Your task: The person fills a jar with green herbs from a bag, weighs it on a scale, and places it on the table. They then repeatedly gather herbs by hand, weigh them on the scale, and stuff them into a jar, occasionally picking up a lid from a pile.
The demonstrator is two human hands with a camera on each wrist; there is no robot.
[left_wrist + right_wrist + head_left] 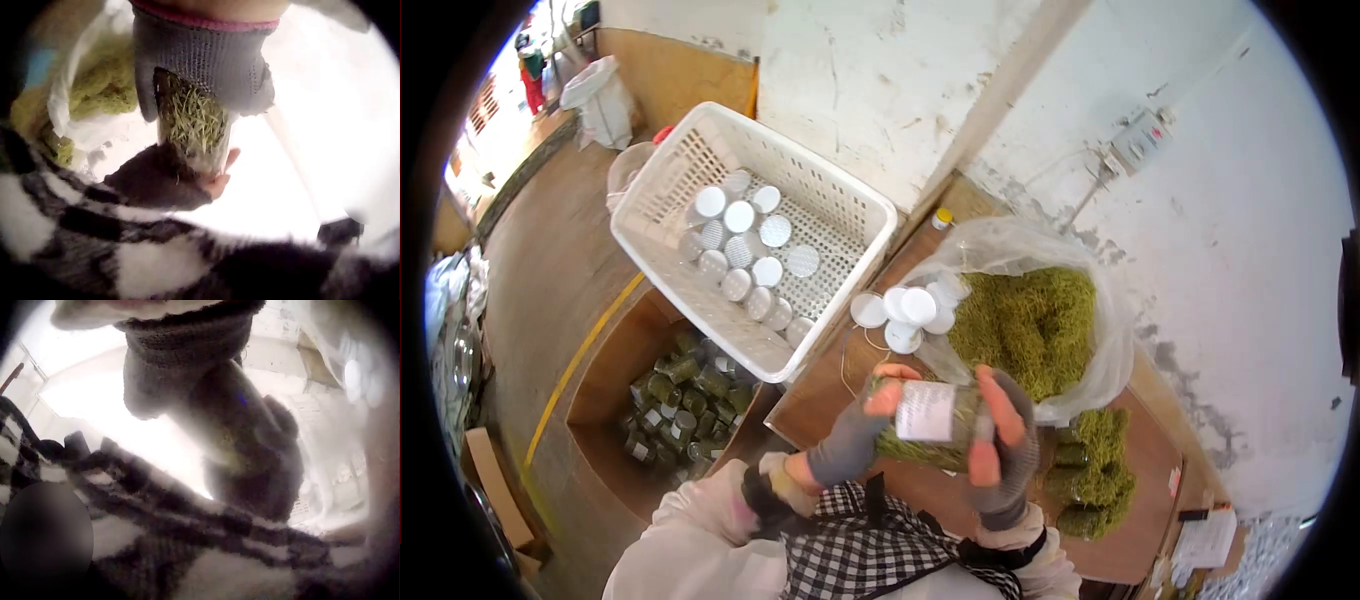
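Observation:
Both gloved hands hold a clear jar (pixel 927 424) filled with green dried strands, lying sideways with a white label up. The left hand (pixel 851 430) grips one end and the right hand (pixel 1006 446) grips the other, bare fingertips over the glass. In the left wrist view the strands show through the jar (pixel 194 128) between the left hand (pixel 203 56) above and the right hand (pixel 165 181) below. The right wrist view is dim; there the jar (pixel 231 419) spans between the right hand (pixel 181 369) and the left hand (pixel 262 475).
A white crate (pixel 860 200) with lidded jars stands at the upper left, above a cardboard box (pixel 600 410) of filled jars. On the brown table (pixel 1145 530) are white lids (pixel 918 306), a plastic bag (pixel 1112 330) of green strands (pixel 1030 330), and several jars (pixel 1082 487) under loose strands.

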